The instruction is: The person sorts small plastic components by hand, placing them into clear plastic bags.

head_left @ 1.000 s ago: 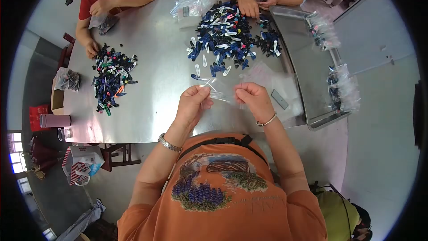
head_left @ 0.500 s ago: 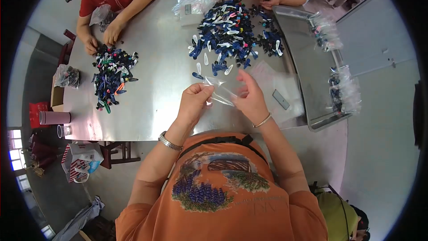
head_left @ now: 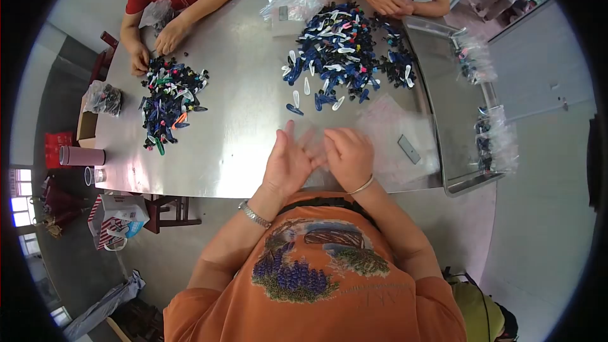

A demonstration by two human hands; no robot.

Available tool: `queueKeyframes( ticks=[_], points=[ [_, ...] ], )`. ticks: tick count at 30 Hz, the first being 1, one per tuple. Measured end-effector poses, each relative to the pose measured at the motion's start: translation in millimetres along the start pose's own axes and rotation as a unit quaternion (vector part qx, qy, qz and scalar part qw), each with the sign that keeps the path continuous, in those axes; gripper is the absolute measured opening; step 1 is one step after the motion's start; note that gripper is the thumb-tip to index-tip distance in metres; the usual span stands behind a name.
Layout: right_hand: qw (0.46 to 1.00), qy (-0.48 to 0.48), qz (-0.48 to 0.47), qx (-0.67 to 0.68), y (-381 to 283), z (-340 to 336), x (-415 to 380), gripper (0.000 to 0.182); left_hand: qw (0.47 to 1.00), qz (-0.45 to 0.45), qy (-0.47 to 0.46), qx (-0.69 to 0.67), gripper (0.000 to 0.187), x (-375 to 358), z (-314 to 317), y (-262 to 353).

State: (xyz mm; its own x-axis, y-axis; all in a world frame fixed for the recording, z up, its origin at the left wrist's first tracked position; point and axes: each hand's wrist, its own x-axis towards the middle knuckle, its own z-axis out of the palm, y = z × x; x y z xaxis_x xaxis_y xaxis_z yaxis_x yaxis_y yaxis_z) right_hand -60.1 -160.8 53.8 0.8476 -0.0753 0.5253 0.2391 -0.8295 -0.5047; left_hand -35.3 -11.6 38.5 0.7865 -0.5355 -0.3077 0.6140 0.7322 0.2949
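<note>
Both hands are close together above the near edge of the metal table. My left hand (head_left: 287, 163) has its palm turned up and its fingers apart, at the left side of a clear plastic bag (head_left: 308, 137). Curled fingers of my right hand (head_left: 349, 159) grip the bag's right side; its see-through film is blurred and hard to make out. Beyond the hands lies a heap of snap hair clips (head_left: 339, 50), mostly navy, black and white. A few loose white clips (head_left: 296, 99) lie on its near side.
Flat clear bags (head_left: 386, 168) lie right of my hands, under a grey rectangular block (head_left: 409, 149). A metal tray (head_left: 451, 145) holds filled bags (head_left: 500, 142). Two people work across the table (head_left: 234, 88); one handles another clip heap (head_left: 168, 104). A pink tumbler (head_left: 82, 156) stands left.
My hands have drawn closer together and slightly towards my body. The left hand has gone from pinching the bag to an open palm; the right fingers have curled in. The view has shifted a little.
</note>
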Motion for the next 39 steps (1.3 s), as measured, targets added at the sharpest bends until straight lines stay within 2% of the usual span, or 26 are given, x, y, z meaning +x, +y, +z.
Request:
queueKeyframes(
  ticks=[1,3,4,6,10,13,19,23,25,27,28,30,32,34,36,37,39],
  points=[
    [1.000,-0.002,0.001,0.001,-4.9,3.6,-1.9,0.009,1.000,0.000,0.002,-0.001,0.072,1.8,1.5,-0.5],
    [0.994,-0.065,-0.067,-0.057,-13.8,7.9,-3.9,0.005,0.998,0.023,0.056,-0.010,0.068,11.9,4.1,2.8],
    [0.994,-0.068,-0.070,-0.057,-14.4,10.9,-5.0,0.005,0.999,0.012,0.044,-0.027,0.058,14.7,3.4,6.8],
    [0.987,-0.063,-0.114,-0.096,-13.0,18.5,-7.3,0.001,0.998,0.008,0.055,-0.022,0.052,13.8,5.3,9.4],
    [0.982,-0.076,-0.119,-0.128,-12.5,24.1,-6.4,0.002,0.995,-0.033,0.091,0.031,0.040,9.7,6.4,7.6],
    [0.983,-0.066,-0.118,-0.125,-16.0,25.7,-4.1,0.004,0.991,0.008,0.090,0.094,0.037,26.1,-20.4,-5.1],
    [0.986,-0.061,-0.107,-0.114,-17.8,29.0,-0.2,0.001,0.991,-0.062,0.118,0.015,0.039,12.5,-11.6,2.7],
    [0.979,-0.117,-0.144,-0.088,-19.3,32.2,-2.7,0.005,0.987,-0.032,0.155,0.013,0.040,13.7,-15.0,7.4],
    [0.975,-0.149,-0.153,-0.067,-19.4,34.4,-2.7,0.006,0.985,-0.023,0.170,-0.009,0.047,11.4,-17.3,13.0],
    [0.985,-0.151,-0.054,0.059,-19.9,39.2,-1.7,0.010,0.989,-0.009,0.143,-0.038,0.048,16.4,-30.2,9.1],
    [0.985,-0.155,-0.056,0.059,-20.0,41.0,-0.7,0.010,0.991,0.004,0.116,-0.063,0.048,18.7,-37.0,6.9],
    [0.978,-0.163,0.001,0.133,-20.1,44.5,1.7,0.012,0.990,0.017,0.115,-0.083,0.045,22.9,-46.1,7.8],
    [0.979,-0.155,-0.018,0.132,-18.7,46.8,5.8,0.012,0.988,0.031,0.114,-0.100,0.042,24.7,-50.5,14.1],
    [0.980,-0.146,-0.037,0.131,-16.0,45.8,12.6,0.013,0.984,0.051,0.131,-0.113,0.030,22.8,-52.5,25.8],
    [0.944,-0.211,0.081,0.241,-10.9,42.5,22.4,0.019,0.978,0.062,0.137,-0.142,0.027,20.8,-57.3,40.4],
    [0.943,-0.214,0.080,0.241,-0.2,50.9,28.2,0.019,0.973,0.072,0.145,-0.167,0.023,19.1,-58.9,46.8],
    [0.992,-0.120,0.013,0.034,26.6,80.8,46.8,0.026,0.971,0.078,0.145,-0.176,0.023,16.9,-59.0,52.4]
  ],
)
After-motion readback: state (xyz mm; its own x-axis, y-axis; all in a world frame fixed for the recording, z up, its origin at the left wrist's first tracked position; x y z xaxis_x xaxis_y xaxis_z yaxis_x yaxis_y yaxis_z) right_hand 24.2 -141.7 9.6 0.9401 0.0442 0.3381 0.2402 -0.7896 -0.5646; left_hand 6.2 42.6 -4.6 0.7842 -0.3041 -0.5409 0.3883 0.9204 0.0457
